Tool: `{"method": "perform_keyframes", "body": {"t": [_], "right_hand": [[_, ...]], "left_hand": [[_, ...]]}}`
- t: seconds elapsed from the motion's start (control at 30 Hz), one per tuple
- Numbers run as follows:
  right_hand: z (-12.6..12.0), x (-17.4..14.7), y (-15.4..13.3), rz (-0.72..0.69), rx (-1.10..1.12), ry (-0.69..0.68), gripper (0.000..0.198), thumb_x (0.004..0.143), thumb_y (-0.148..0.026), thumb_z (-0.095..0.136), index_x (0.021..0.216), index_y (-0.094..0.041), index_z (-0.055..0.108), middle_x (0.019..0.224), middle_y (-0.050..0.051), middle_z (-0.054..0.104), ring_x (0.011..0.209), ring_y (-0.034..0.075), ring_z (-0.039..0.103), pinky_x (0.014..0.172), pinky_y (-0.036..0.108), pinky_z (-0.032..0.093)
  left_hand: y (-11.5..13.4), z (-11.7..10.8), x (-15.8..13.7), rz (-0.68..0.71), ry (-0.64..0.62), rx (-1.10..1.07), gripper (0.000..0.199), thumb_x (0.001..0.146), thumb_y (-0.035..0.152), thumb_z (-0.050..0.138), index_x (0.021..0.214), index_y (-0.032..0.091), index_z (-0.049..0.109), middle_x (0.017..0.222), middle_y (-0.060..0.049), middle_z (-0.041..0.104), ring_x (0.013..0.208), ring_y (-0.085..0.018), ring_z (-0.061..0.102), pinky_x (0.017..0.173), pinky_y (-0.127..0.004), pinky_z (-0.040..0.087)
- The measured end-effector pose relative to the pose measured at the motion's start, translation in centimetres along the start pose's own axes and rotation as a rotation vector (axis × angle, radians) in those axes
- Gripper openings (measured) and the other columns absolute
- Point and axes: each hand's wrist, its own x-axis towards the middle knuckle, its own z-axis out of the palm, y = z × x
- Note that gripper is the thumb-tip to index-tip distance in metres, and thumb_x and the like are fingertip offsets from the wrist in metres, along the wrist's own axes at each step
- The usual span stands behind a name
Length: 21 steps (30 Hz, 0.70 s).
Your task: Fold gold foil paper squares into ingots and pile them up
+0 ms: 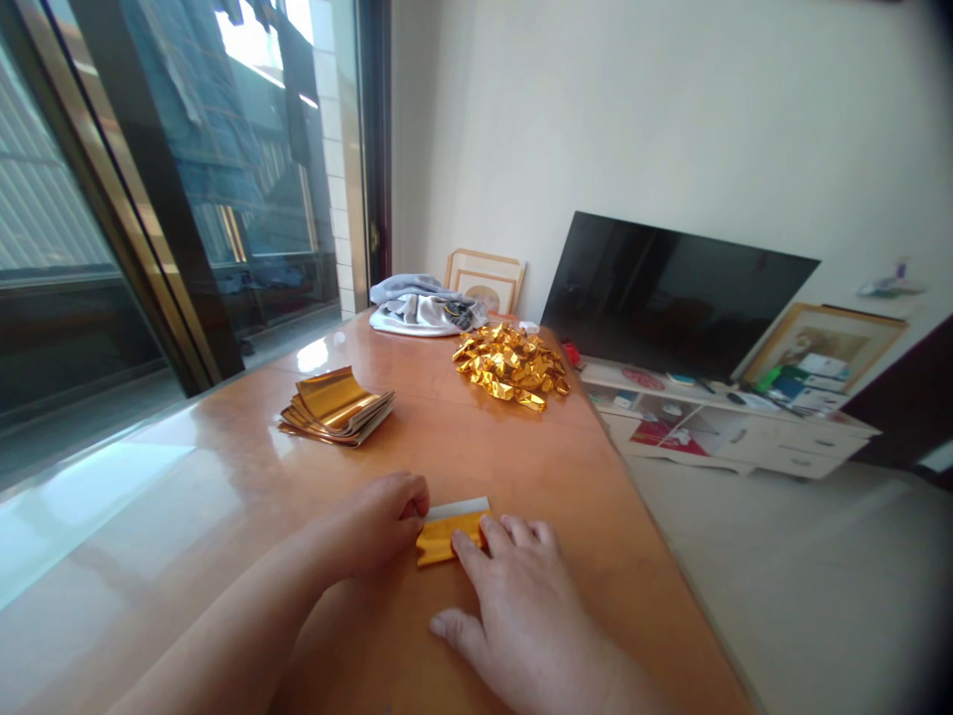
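Observation:
A sheet of gold foil paper (pixel 445 536) lies on the wooden table, its far edge showing a pale grey strip. My left hand (pixel 387 521) pinches the sheet's far left corner between thumb and curled fingers. Spread over the right end of the sheet, my right hand (pixel 513 586) presses it with the fingertips, thumb held apart on the near side. Farther off to the left sits a stack of gold foil sheets (pixel 335 407), slightly curled. A heap of folded gold foil pieces (pixel 510 365) rests near the table's far right edge.
The glossy wooden table (pixel 596 596) ends at a right edge above a tiled floor. Folded grey cloth (pixel 424 306) lies at its far end, before a leaning picture frame (pixel 485 278). A television (pixel 670 288) stands on a white cabinet (pixel 789 437). Glass sliding doors (pixel 245 199) border the left.

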Motion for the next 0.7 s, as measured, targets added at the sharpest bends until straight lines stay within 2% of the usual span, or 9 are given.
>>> {"method": "perform_keyframes", "body": {"t": [0.23, 0.4, 0.7], "right_hand": [[0.0, 0.1, -0.1, 0.001, -0.022, -0.001, 0.063, 0.086, -0.066, 0.059, 0.134, -0.025, 0.063, 0.137, 0.018, 0.06, 0.125, 0.04, 0.051, 0.106, 0.055, 0.031], [0.2, -0.1, -0.1, 0.009, -0.035, 0.016, 0.062, 0.086, -0.065, 0.06, 0.133, -0.025, 0.064, 0.137, 0.017, 0.061, 0.126, 0.039, 0.051, 0.108, 0.054, 0.029], [0.1, 0.0, -0.2, 0.017, -0.023, 0.034, 0.06, 0.085, -0.066, 0.061, 0.129, -0.025, 0.066, 0.132, 0.016, 0.063, 0.123, 0.038, 0.052, 0.106, 0.054, 0.032]], "left_hand": [[-0.6, 0.2, 0.1, -0.04, 0.007, 0.0, 0.025, 0.075, 0.018, 0.052, 0.098, 0.022, 0.059, 0.08, 0.0, 0.064, 0.07, -0.017, 0.056, 0.058, -0.025, 0.035], [0.0, -0.2, -0.2, -0.022, 0.018, -0.01, 0.018, 0.079, 0.017, 0.049, 0.091, 0.021, 0.062, 0.086, -0.002, 0.066, 0.076, -0.018, 0.058, 0.065, -0.027, 0.039], [0.6, -0.8, -0.2, -0.058, -0.014, -0.049, 0.018, 0.081, 0.016, 0.046, 0.088, 0.02, 0.062, 0.092, -0.004, 0.068, 0.085, -0.02, 0.06, 0.074, -0.03, 0.042]]}}
